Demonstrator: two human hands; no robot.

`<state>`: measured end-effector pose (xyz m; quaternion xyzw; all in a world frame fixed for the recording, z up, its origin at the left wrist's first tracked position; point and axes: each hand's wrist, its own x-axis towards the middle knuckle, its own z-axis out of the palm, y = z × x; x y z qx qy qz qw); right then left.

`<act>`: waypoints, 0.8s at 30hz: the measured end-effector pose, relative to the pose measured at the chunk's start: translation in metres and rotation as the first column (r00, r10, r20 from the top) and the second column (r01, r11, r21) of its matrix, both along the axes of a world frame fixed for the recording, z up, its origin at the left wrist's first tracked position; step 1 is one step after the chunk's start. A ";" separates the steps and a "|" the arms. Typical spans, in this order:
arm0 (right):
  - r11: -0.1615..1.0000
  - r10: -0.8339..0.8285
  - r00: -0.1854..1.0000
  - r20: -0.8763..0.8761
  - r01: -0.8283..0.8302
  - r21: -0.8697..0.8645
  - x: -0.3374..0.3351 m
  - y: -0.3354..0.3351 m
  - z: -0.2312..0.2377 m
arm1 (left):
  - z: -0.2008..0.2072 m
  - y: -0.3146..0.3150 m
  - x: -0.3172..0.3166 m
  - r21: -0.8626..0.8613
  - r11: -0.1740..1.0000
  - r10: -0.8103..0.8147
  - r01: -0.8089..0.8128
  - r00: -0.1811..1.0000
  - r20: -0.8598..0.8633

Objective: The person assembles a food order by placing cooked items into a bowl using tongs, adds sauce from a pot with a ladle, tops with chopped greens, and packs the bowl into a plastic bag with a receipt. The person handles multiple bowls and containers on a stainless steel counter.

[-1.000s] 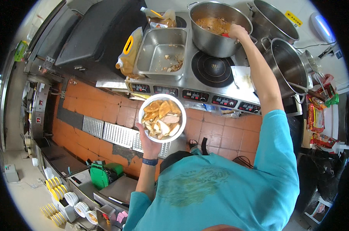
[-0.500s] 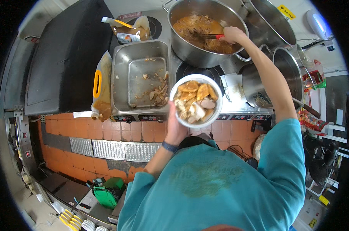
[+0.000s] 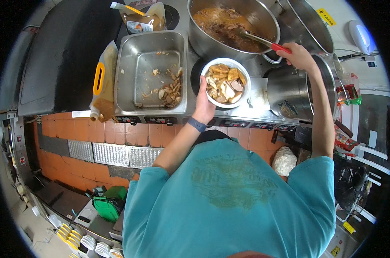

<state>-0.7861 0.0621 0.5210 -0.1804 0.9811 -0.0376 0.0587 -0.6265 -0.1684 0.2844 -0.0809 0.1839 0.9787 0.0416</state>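
My left hand is closed round the side of a white bowl, holding it level over the stove's front edge. Sliced pale meat and browned, golden pieces fill the bowl. My right hand grips a long metal serving utensil by its red handle. Its head dips into the brown stew inside a big steel pot; the stew partly hides that end, so its shape is unclear. Left of the bowl sits a steel pan with meat scraps along its right side.
A pouch of brown sauce lies behind the pan, and a jug-like pouch with a yellow handle leans at its left. More large steel pots stand at the right. A green bin sits behind me, left.
My right hand has drawn back toward the right, exposing the utensil's metal shaft above the pot. The bowl in my left hand has shifted forward, nearer the pot.
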 end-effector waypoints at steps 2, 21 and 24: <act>0.999 -0.036 0.999 -0.024 0.036 -0.015 0.014 0.003 -0.003 | -0.001 0.001 0.001 -0.032 0.999 0.016 -0.017 1.000 -0.024; 0.925 -0.158 0.986 0.062 0.169 -0.341 0.193 0.051 0.011 | 0.005 0.018 -0.010 0.000 0.996 0.086 -0.087 0.995 -0.055; 0.953 -0.103 0.984 0.144 0.140 -0.269 0.203 0.049 -0.023 | 0.000 0.021 -0.012 0.027 0.995 0.093 -0.092 0.995 -0.046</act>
